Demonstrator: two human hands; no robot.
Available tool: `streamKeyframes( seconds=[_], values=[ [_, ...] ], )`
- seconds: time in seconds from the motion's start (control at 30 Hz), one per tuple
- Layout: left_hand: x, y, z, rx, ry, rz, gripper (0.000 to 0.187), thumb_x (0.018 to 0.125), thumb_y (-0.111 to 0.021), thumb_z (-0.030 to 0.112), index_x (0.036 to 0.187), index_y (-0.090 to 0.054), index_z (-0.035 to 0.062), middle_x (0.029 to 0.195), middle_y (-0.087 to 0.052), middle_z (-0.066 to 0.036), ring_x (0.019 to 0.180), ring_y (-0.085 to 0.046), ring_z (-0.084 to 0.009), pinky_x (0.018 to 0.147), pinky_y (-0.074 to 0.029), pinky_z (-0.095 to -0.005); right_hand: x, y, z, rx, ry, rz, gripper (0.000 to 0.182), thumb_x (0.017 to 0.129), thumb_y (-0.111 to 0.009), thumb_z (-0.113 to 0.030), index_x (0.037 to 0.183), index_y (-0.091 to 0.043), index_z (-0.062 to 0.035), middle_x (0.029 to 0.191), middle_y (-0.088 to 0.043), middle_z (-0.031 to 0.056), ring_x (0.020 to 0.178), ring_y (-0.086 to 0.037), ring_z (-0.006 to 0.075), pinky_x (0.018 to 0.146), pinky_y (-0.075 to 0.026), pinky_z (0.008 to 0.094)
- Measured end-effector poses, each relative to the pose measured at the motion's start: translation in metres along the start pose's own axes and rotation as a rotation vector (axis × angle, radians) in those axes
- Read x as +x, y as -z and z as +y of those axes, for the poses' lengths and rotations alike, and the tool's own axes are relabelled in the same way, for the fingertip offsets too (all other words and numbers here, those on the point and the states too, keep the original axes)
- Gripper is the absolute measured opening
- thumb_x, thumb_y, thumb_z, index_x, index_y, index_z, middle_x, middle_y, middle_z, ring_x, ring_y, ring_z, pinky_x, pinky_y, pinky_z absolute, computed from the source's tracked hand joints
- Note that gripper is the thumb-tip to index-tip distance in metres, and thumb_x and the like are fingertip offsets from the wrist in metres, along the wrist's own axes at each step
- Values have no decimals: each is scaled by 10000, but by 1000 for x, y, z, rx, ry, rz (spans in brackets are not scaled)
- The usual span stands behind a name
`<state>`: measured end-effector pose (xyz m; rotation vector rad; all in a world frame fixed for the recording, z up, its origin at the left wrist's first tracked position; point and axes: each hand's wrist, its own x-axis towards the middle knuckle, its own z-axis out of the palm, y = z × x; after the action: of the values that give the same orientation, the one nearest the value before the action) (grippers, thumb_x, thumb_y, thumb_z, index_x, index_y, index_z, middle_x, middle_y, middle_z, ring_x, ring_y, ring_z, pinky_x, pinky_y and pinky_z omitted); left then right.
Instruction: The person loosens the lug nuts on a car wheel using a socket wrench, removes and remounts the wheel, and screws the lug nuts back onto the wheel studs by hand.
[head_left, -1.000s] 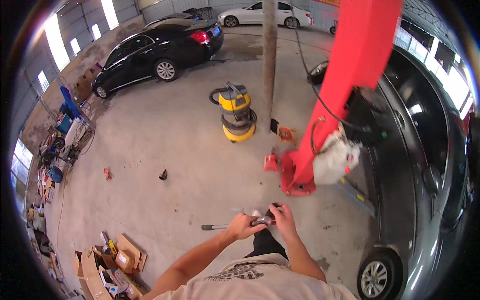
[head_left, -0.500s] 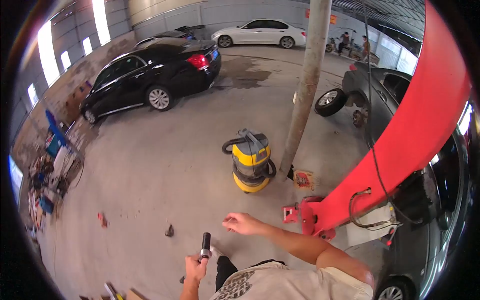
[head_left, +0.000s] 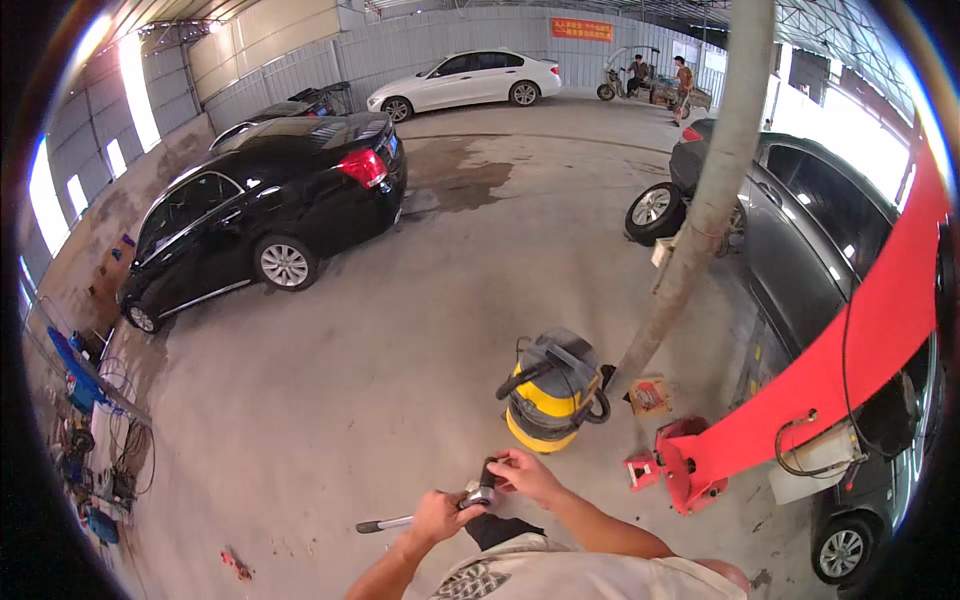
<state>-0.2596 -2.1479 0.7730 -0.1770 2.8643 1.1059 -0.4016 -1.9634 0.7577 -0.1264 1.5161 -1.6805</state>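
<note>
My left hand (head_left: 440,516) is closed round a ratchet wrench (head_left: 383,524) near its head. The wrench's dark grip and a length of shiny shaft stick out to the left of the fist. A black cylindrical socket (head_left: 488,472) stands up from the bright metal head. Fingers of my right hand (head_left: 530,476) are closed on the socket from the right side. Both hands are close together in front of my body, above the dark trouser leg. The exact joint between socket and wrench is partly hidden by fingers.
A yellow and black vacuum cleaner (head_left: 550,395) stands ahead, by a leaning post (head_left: 690,240). To the right are a red lift arm (head_left: 800,420) and a grey car (head_left: 800,240). A black car (head_left: 270,200) and a white car (head_left: 465,80) are farther off. Two people are at the back.
My right hand has come to the socket and closed on it; it was apart before. The wrench has swung so its shaft now shows to the left. The view has tilted up and shifted.
</note>
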Motion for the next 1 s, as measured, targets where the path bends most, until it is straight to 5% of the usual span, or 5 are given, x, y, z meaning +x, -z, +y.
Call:
streamKeyframes(
  seconds=[0.33,0.4,0.5,0.73,1.0],
  values=[
    [141,172,-157,10,58,92,435,843,-757,482,1014,-762,82,639,-631,-187,645,-642,-424,581,-514,-445,271,-111,-129,-574,260,-284,470,960,-703,-300,1314,-579,-16,902,-683,79,802,-656,155,697,-530,324],
    [175,201,-190,-37,129,149,390,835,-768,431,973,-761,66,595,-576,-195,589,-616,-426,546,-491,-419,327,-128,-154,-650,302,-386,498,946,-683,-364,1252,-597,19,998,-714,180,877,-696,315,771,-542,424],
    [254,234,-253,-49,118,125,346,837,-760,389,917,-751,53,575,-537,-199,566,-595,-432,524,-471,-409,415,-145,-172,-614,259,-309,549,941,-674,-397,1297,-578,10,1050,-716,208,946,-693,358,820,-533,453],
    [561,290,-313,140,-337,-233,468,868,-736,521,936,-742,58,712,-635,-229,716,-628,-463,608,-503,-482,559,-75,-240,-361,253,327,637,944,-698,-382,1424,-477,-25,1006,-723,172,886,-698,259,784,-543,391],
    [893,236,-166,23,-807,-594,624,811,-717,656,889,-700,37,681,-601,-237,706,-588,-495,591,-486,-494,621,106,-342,177,372,908,630,948,-721,-213,1474,-424,-34,980,-703,124,828,-677,170,733,-542,316]
  ],
)
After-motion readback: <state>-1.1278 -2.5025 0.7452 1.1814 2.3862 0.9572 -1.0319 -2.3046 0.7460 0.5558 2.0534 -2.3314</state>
